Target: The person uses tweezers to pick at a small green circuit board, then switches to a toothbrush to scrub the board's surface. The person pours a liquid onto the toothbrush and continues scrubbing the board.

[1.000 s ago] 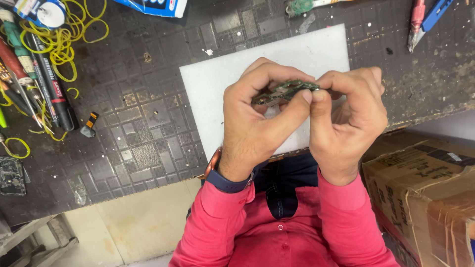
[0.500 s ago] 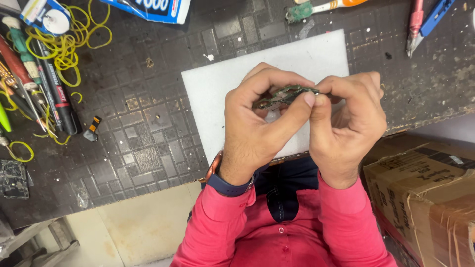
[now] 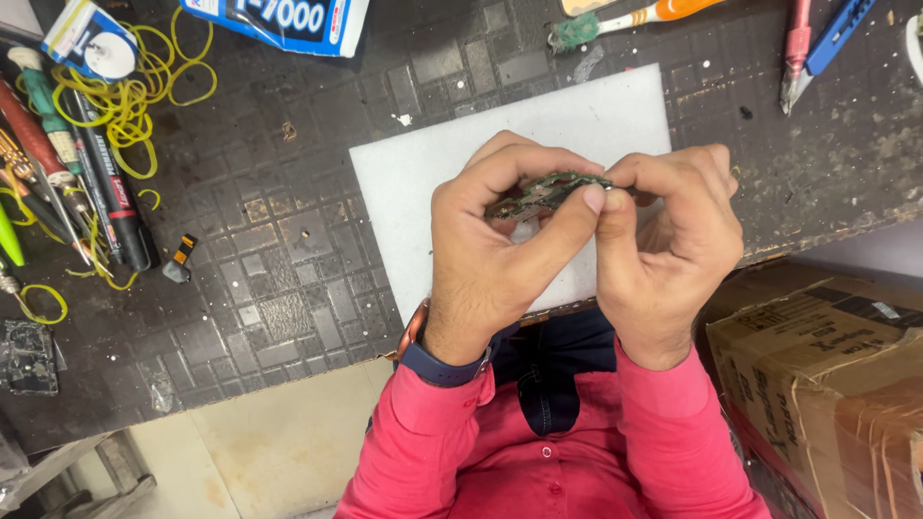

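While you look down at the dark bench (image 3: 288, 250), both of your hands meet just above the white mat (image 3: 433, 192). Your left hand (image 3: 495, 259) and your right hand (image 3: 668, 255) pinch a small green circuit board (image 3: 548, 190) between them. Your fingers are closed tight on it, with your left thumb pressed along its front edge. It is lifted off the white mat, not lying on it.

Left of the white mat lie yellow rubber bands (image 3: 115, 106), and black and red pens (image 3: 106, 192) sit beside them. A tiny black and orange part (image 3: 178, 261) lies between the pens and the white mat. Above the white mat is an orange-handled brush (image 3: 625, 21). A blue cutter (image 3: 832, 34) lies above and to the right. A brown cardboard box (image 3: 827, 375) stands below the white mat, on the right. Your sleeves are pink.
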